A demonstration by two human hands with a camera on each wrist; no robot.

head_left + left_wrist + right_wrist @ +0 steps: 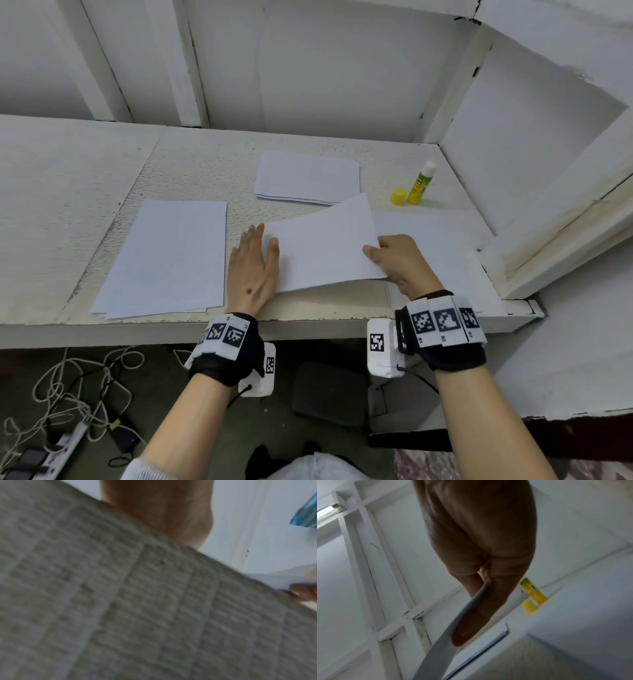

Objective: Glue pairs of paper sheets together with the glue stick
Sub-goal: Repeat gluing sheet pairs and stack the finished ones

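Note:
My right hand (394,260) pinches the right edge of a white paper sheet (322,246), thumb on top, and holds that side raised off the table. In the right wrist view the sheet (447,632) shows edge-on under my fingers (471,622). My left hand (255,263) lies flat with straight fingers at the sheet's left edge. Another sheet (435,246) lies flat on the table under my right hand. An uncapped yellow glue stick (421,183) stands at the back right, its yellow cap (398,196) beside it.
A stack of white sheets (308,178) lies behind the held sheet. More sheets (168,257) lie at the left on the white table (68,205). A white wall frame (548,240) borders the table's right side. Cables and a power strip (61,442) lie on the floor.

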